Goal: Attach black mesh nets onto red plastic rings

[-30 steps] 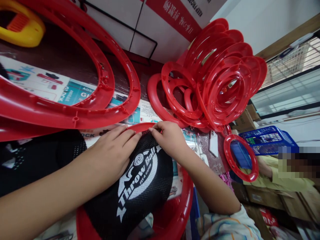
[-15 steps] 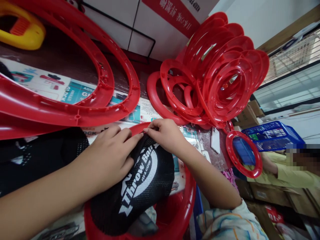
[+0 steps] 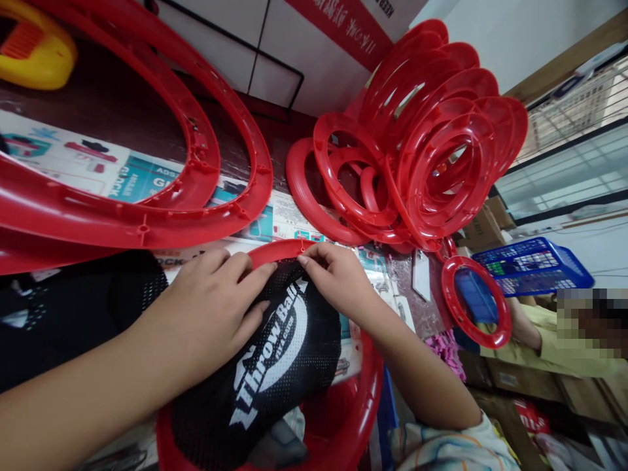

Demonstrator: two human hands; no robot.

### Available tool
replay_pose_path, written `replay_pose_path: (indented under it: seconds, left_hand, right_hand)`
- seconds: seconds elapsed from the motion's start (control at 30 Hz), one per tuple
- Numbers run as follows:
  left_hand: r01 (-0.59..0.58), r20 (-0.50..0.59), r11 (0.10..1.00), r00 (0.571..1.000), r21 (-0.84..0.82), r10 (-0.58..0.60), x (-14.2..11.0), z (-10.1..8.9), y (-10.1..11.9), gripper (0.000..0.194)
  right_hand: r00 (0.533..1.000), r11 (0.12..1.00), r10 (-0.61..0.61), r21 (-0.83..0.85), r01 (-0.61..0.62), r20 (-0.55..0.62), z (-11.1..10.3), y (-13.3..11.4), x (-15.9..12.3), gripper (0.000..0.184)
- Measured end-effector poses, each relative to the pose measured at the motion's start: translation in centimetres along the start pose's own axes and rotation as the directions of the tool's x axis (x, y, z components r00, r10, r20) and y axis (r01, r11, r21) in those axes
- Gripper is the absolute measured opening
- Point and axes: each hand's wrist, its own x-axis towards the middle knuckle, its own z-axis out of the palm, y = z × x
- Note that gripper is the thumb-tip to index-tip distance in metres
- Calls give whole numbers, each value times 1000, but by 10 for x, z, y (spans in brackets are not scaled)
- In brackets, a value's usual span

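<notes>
A black mesh net (image 3: pixel 314 340) printed "Throw Ball" in white lies over a red plastic ring (image 3: pixel 370 392). My left hand (image 3: pixel 220 294) holds the net's upper edge, fingers curled with the index finger along the edge. My right hand (image 3: pixel 336 275) pinches the same edge between thumb and fingers, right beside a small peg on the ring's far rim. The rim's left part is hidden under the net and my left arm. More black mesh (image 3: pixel 88 314) lies to the left, beneath larger red rings (image 3: pixel 142 232).
A heap of red rings (image 3: pixel 441 144) rises at the back right, before a white and red carton (image 3: pixel 324 59). A yellow plastic part (image 3: pixel 49 59) is at the upper left. On the right are a blue basket (image 3: pixel 534 261) and a person in a yellow top (image 3: pixel 544 340) near a single ring (image 3: pixel 449 288).
My right hand has shifted slightly right along the net's edge, opening a gap between my hands. The ring's far rim and peg now show there.
</notes>
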Motion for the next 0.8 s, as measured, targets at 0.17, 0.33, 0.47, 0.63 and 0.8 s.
replay_pose_path:
  seconds: [0.17, 0.33, 0.47, 0.63, 0.8]
  left_hand:
    - [0, 20, 1000, 1000, 12, -1, 0, -2, 1, 43]
    - [-4, -17, 1000, 1000, 12, 5, 0, -2, 2, 41]
    - [-1, 4, 1000, 1000, 20, 1, 0, -2, 2, 42]
    - [21, 43, 999, 999, 37, -23, -1, 0, 1, 44]
    - [21, 54, 999, 998, 38, -23, -1, 0, 2, 45]
  right_hand:
    - [1000, 997, 8, -74, -7, 15, -4, 1, 2, 14]
    - [997, 998, 10, -67, -6, 71, -7, 4, -1, 12]
    - [999, 998, 6, -58, -3, 36, -7, 6, 2, 12]
    - [1000, 998, -5, -61, 5, 8, -4, 7, 10, 12]
    - [1000, 996, -8, -84, 9, 10, -4, 6, 12, 14]
